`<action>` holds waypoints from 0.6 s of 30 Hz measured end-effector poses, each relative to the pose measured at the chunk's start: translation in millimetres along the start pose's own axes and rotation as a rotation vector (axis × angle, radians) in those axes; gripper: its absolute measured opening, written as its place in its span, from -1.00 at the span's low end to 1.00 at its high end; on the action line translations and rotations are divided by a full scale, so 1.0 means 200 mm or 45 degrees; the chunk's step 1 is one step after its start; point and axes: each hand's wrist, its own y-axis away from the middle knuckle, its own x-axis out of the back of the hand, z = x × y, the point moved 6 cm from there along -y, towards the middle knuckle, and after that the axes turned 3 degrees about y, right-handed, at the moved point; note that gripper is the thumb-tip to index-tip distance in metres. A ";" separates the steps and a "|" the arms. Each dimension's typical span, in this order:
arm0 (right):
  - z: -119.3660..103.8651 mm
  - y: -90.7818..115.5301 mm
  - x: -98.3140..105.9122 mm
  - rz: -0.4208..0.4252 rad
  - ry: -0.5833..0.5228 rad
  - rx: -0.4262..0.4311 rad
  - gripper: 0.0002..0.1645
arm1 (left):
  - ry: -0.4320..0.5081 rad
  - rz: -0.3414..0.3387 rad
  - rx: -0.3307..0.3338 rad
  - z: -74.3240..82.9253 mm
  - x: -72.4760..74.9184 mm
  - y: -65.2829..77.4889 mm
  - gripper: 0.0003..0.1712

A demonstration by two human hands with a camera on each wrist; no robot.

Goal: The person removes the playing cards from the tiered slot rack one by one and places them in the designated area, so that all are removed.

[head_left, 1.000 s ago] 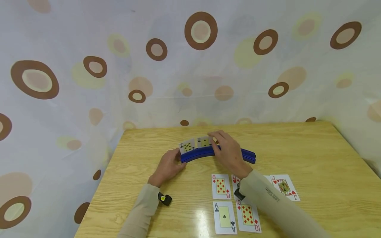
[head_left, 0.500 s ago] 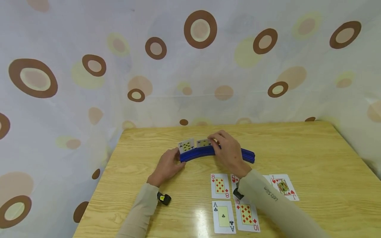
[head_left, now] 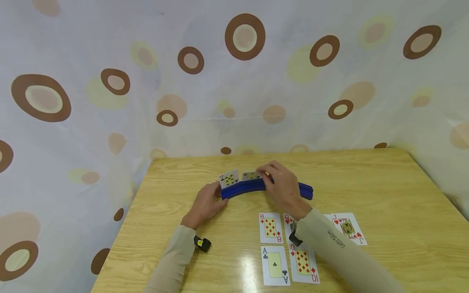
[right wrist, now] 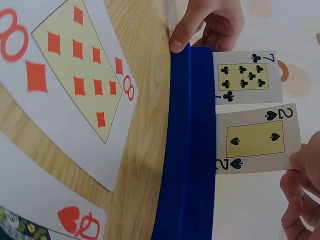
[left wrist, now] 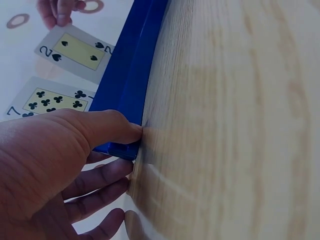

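A curved blue card holder (head_left: pixel 243 188) lies toward the back of the wooden table. At its left end my left hand (head_left: pixel 206 205) grips it, with the thumb (left wrist: pixel 112 127) on the near side and the fingers beyond. The seven of clubs (head_left: pixel 229 178) stands in the slot beside that hand. To its right, the two of spades (right wrist: pixel 257 140) has its lower edge at the slot. My right hand (head_left: pixel 282 187) pinches that card by its outer corner, as the right wrist view shows. The right hand covers part of the holder in the head view.
Face up on the near side lie the eight of diamonds (head_left: pixel 270 228), ace of clubs (head_left: pixel 275 265), ten of diamonds (head_left: pixel 304 264) and jack of hearts (head_left: pixel 348 228). A queen of hearts (head_left: pixel 288 228) is partly under the right sleeve. Patterned cloth (head_left: pixel 212 101) hangs behind the table.
The two of spades has sunk lower or tilted back at the holder, showing less of its face in the head view. Both hands have kept nearly the same places.
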 end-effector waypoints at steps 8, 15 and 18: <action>-0.02 0.03 0.12 0.059 -0.015 0.038 -0.81 | -0.022 -0.020 -0.002 -0.02 0.00 -0.01 -0.62; 0.01 0.15 0.26 0.074 -0.057 -0.028 -0.80 | -0.035 -0.037 0.058 0.01 0.01 -0.01 -0.60; 0.02 0.22 0.31 0.073 -0.092 -0.081 -0.77 | -0.028 -0.045 0.042 -0.01 0.00 -0.01 -0.58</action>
